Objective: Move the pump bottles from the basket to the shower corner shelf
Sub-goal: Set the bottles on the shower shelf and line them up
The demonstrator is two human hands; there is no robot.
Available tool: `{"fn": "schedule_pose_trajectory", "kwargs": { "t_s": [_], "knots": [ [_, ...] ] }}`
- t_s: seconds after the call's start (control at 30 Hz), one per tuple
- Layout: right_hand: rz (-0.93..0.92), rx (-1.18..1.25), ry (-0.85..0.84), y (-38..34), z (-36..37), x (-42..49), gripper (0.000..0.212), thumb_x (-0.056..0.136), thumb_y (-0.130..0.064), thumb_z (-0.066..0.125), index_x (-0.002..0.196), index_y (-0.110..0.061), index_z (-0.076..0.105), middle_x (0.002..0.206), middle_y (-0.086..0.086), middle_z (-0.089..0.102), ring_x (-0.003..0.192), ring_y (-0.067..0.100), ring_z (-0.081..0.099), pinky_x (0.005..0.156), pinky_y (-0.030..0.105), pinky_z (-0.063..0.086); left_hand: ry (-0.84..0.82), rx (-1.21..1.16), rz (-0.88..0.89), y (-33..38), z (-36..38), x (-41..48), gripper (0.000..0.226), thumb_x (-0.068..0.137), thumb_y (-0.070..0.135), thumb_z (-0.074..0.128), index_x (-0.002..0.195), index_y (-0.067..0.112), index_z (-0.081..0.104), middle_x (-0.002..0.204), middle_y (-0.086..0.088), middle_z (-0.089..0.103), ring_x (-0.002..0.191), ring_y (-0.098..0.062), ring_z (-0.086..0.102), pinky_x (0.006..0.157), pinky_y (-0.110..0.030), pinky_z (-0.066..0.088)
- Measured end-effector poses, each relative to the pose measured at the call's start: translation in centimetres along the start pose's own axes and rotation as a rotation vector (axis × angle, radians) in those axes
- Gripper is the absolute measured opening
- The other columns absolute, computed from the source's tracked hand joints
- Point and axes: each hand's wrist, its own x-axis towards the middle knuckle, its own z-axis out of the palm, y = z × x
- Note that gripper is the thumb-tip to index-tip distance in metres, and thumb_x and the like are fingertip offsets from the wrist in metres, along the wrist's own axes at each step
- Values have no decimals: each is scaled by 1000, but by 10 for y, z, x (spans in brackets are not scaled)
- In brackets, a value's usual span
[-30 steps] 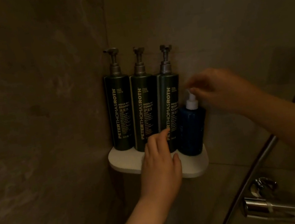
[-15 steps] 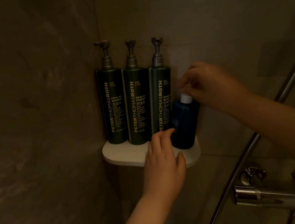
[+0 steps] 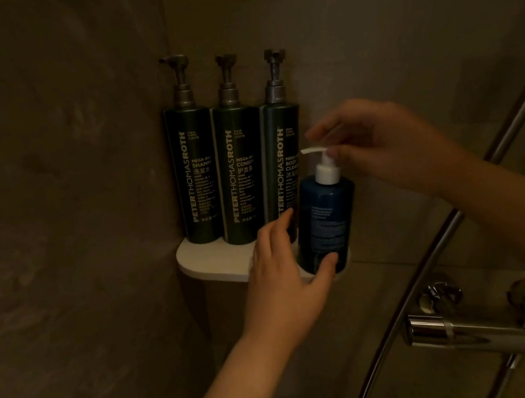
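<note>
Three tall dark green pump bottles stand in a row at the back of the white corner shelf (image 3: 210, 266): shampoo (image 3: 197, 178), conditioner (image 3: 242, 181) and body cleanser (image 3: 282, 160). A shorter blue pump bottle (image 3: 326, 223) with a white pump stands at the shelf's right front edge. My left hand (image 3: 285, 281) cups the blue bottle's lower left side, thumb across its base. My right hand (image 3: 384, 147) pinches the back of the white pump head with its fingertips. No basket is in view.
Dark stone walls meet in the corner behind the shelf. A chrome shower hose (image 3: 436, 249) runs diagonally at the right. A chrome mixer bar with knobs (image 3: 484, 328) sits low at the right, under my right forearm.
The white pump head, hidden by my right hand before, now shows with its spout pointing left. My left thumb has moved onto the blue bottle's base.
</note>
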Motion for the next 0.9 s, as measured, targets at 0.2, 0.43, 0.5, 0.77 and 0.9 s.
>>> {"fn": "schedule_pose_trajectory", "kwargs": {
  "t_s": [0.2,0.43,0.5,0.77,0.9],
  "knots": [
    [-72,-41,-108,-5,-4,-1,26,88,4,58,109,-11,65,102,-5,61,96,-2,60,85,11,45,-45,-103,-48,1,1,1,74,79,60,53,139,47,13,140,19,30,120,7,30,97,-22,29],
    [-76,-47,-113,-6,-6,2,26,87,4,59,104,-14,67,101,0,64,93,2,61,84,11,45,-140,-247,-116,-1,0,11,73,84,43,61,137,52,12,128,29,34,111,19,31,82,1,24],
    [-61,-41,-121,-6,-7,4,27,87,4,60,103,-16,68,99,-2,65,92,2,61,83,12,47,-137,-258,-138,-1,-1,14,73,82,42,65,134,53,14,125,30,34,110,18,33,80,3,26],
    [-48,58,-143,-10,-5,10,25,84,2,64,97,-19,68,101,2,70,97,8,66,89,21,51,42,-62,-112,5,1,10,82,77,46,69,142,30,23,130,11,34,120,-4,37,97,-21,33],
    [-51,94,-141,-12,-2,12,28,83,4,63,95,-21,66,100,5,70,97,10,66,89,22,52,107,-12,-155,8,2,11,80,73,48,71,137,25,29,128,8,35,120,-7,34,96,-22,34]
  ]
}}
